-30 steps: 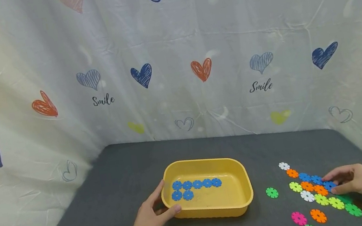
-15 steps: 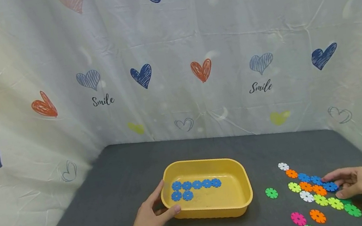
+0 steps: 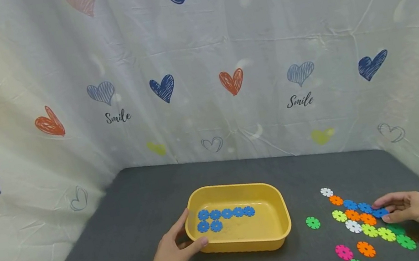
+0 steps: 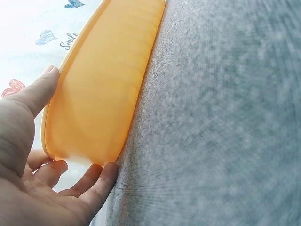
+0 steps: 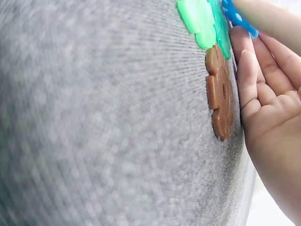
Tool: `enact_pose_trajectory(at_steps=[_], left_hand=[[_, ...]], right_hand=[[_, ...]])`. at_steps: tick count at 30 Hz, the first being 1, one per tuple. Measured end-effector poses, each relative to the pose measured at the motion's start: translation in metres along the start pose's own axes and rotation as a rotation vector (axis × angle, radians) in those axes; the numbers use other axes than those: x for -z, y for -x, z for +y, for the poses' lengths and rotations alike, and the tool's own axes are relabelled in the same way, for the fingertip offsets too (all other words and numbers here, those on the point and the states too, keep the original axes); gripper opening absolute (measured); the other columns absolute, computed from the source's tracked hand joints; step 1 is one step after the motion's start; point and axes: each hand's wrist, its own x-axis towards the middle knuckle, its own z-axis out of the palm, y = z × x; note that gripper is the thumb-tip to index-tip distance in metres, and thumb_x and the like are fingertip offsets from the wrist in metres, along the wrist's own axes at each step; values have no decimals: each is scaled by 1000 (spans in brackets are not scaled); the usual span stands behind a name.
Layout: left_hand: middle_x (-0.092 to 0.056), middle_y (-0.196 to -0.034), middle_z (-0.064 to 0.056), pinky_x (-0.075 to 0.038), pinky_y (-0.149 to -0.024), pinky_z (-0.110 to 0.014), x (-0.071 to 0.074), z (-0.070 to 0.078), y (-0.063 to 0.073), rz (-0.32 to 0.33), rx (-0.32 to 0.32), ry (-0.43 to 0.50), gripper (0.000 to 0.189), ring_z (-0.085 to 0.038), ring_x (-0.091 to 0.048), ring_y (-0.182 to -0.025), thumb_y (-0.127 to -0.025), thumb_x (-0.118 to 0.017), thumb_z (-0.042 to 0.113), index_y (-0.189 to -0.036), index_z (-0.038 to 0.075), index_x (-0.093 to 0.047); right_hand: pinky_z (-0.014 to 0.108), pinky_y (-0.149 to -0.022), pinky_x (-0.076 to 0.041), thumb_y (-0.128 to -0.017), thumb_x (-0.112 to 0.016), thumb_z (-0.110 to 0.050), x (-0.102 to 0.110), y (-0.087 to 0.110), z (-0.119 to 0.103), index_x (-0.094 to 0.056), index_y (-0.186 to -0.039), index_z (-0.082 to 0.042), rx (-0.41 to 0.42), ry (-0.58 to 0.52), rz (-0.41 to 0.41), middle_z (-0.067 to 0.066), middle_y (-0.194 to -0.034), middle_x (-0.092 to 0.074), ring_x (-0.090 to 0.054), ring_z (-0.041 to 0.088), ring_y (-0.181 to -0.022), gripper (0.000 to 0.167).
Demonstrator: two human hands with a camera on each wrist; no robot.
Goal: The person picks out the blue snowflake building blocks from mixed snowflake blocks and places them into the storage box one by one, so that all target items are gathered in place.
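Observation:
A yellow plastic tub (image 3: 248, 240) stands on the dark cloth, with several blue notched discs (image 3: 227, 213) lying in two rows inside. My left hand (image 3: 172, 253) grips its left end, thumb on the near rim and fingers round the end wall, as the left wrist view shows too. Far to the right, my right hand (image 3: 414, 209) pinches a blue notched disc (image 3: 379, 213) between thumb and fingertips. In the right wrist view that blue disc (image 5: 239, 20) is tilted off the cloth. Beside it lie a dark green disc (image 3: 395, 229) and a bright green disc (image 3: 406, 242).
Several white, orange, yellow and blue discs form rows left of my right hand, including a white disc (image 3: 326, 192). A green disc (image 3: 313, 223) lies alone near the tub. A pink disc (image 3: 344, 252) is nearer, and a brown disc (image 5: 220, 94) is below my right hand. A heart-print curtain (image 3: 206, 112) hangs behind.
My right thumb, a little apart from the blue disc half a second ago, now meets it, and the disc is tilted. The left hand and tub stay in place.

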Motion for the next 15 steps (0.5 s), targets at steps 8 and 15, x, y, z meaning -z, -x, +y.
enact_pose_trajectory(at_steps=[8,15], left_hand=[[-49,-143,-11,-56,-83,-28,-1,1,-1,-3,-2,-1,91,-25,-58,-115,-80,-85,28,-155,16,-34],[-49,-143,-11,-56,-83,-28,0,0,-1,2,3,-2,90,-25,-58,-115,-80,-85,28,-154,17,-34]], right_hand=[[31,-79,-56,-96,-62,-5,1,1,2,-59,-125,11,8,13,20,-1,-113,-68,-62,18,-93,33],[29,-80,-55,-96,-64,-9,2,-1,2,-57,-128,10,2,58,25,-6,-115,-67,-62,14,-96,38]])
